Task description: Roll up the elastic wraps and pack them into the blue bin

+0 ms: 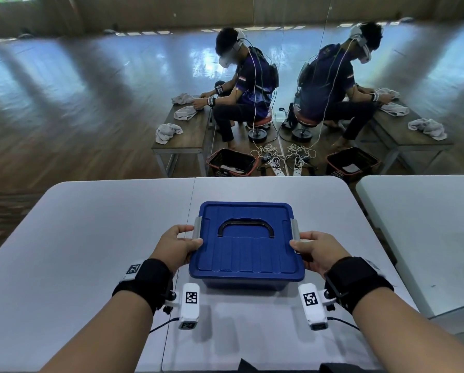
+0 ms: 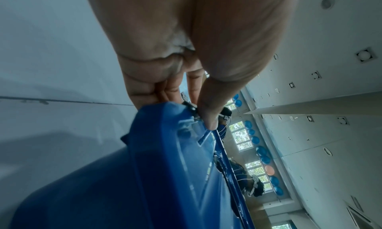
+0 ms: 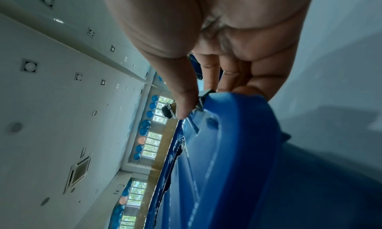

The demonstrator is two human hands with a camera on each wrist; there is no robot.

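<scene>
Blue plastic bin with snap-on lid (image 1: pixel 246 254) sits mid-desk on grey folding table (image 1: pixel 90 238), toward near edge. Left hand (image 1: pixel 176 247) and right hand (image 1: pixel 316 250) each curled round lid rim, thumbs on top beside 2 grey side latches (image 1: pixel 197 228). Tip, just my guess: keep pull even both sides so lid doesn't jam. Wraps not visible.

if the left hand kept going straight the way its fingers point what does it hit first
It is already there: the left hand grips the lid edge of the blue bin beside the grey latch.
</scene>
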